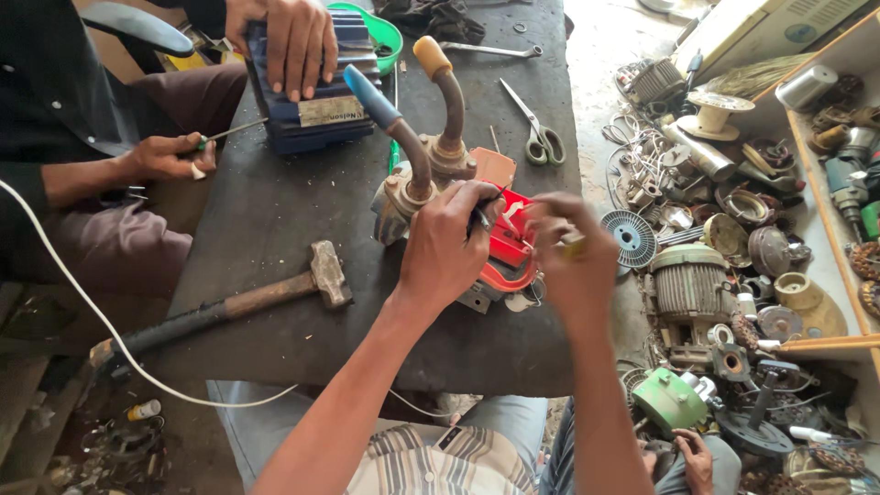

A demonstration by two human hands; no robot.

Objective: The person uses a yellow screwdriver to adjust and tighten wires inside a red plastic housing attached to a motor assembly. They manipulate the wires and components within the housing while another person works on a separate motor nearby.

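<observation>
At centre frame our left hand (446, 240) is clenched around thin dark wires, resting on a red plastic housing (510, 240) of a grey metal water pump (431, 174) with two curved pipes. Our right hand (576, 266), blurred, pinches a small yellowish tool just right of the housing. The pump sits on the dark bench (275, 211). A wooden-handled hammer (275, 293) lies at lower left. At upper left, another person's hands (280, 37) rest on a blue ribbed motor (316, 101).

pump (431, 179) mid-table (275, 211), hammer (275, 293) left, scissors (536, 128) behind right
</observation>
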